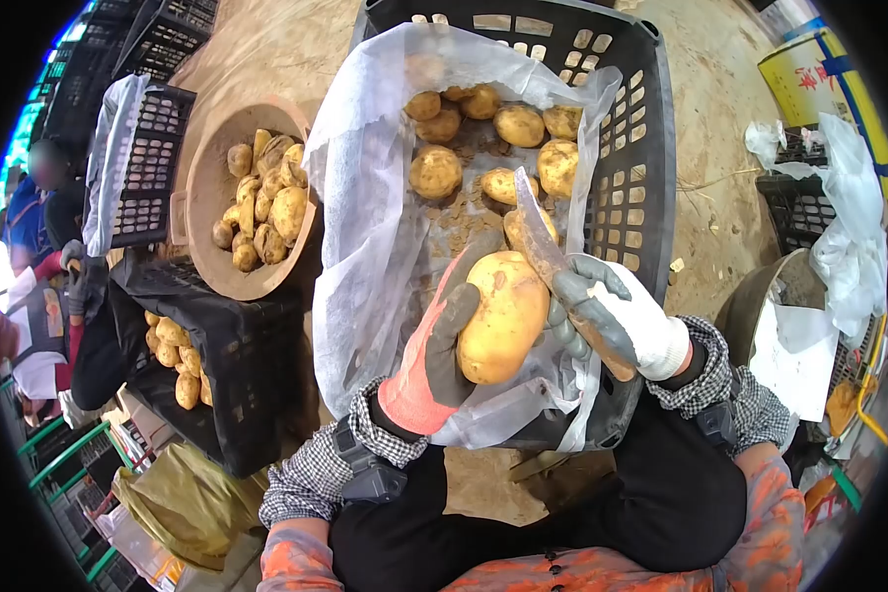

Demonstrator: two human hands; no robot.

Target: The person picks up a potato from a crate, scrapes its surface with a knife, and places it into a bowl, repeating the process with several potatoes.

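Observation:
A large yellow potato (pixel 504 318) is held upright in my left hand (pixel 442 340), which wears a red and dark grey glove. My right hand (pixel 612 311), in a white and grey glove, grips a knife (pixel 538 232) by its handle, the blade pointing up and away beside the potato's top right. Both hands are over the near part of a black crate (pixel 633 187) lined with white sheeting (pixel 360 212). Several soil-covered potatoes (pixel 435 172) lie on loose dirt at the crate's far end, some just beyond the blade.
To the left stand a round basin (pixel 204 237) of small potatoes and a black-lined crate (pixel 252 375) with more potatoes. Another person (pixel 44 217) sits at the far left. A bucket (pixel 750 306) and plastic sheets (pixel 851 217) are at the right.

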